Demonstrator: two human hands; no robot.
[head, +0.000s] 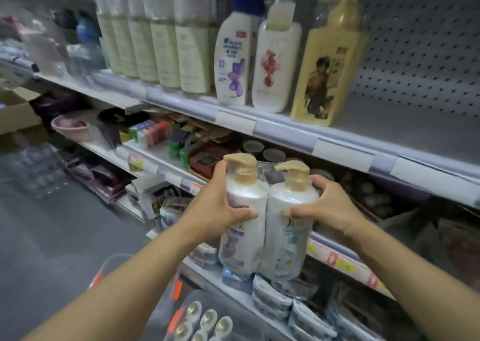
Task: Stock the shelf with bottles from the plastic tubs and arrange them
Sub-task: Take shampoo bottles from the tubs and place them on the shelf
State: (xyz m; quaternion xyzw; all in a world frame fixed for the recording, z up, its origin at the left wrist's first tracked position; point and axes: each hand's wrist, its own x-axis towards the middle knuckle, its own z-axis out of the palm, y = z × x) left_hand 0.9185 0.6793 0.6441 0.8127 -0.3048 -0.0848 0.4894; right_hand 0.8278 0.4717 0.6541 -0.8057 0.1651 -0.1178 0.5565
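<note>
Both hands are clamping a shrink-wrapped twin pack of pump bottles (267,218), holding it upright in front of the shelving, below the upper shelf (285,130) and clear of every ledge. The left hand (218,208) is wrapping around the left bottle, the one bearing a purple label, with the thumb lying across its front and the fingers curling behind near the gold pump. The right hand (330,205) is gripping the right bottle, the one with a pale blue label, with its thumb pressing the front and its fingers hooking over the shoulder beside the pump. On the upper shelf a row of pale green bottles (155,39) is standing at the left, followed by a white bottle with a blue cap (233,54), a white bottle with a red design (275,65) and a yellow bottle (327,62) showing a drawn figure; bare shelf is lying to the right of it. At the bottom edge a clear plastic tub (192,299) is holding more bottles with gold tops (202,322). Lower shelves are carrying small mixed packages, too blurred to identify.
</note>
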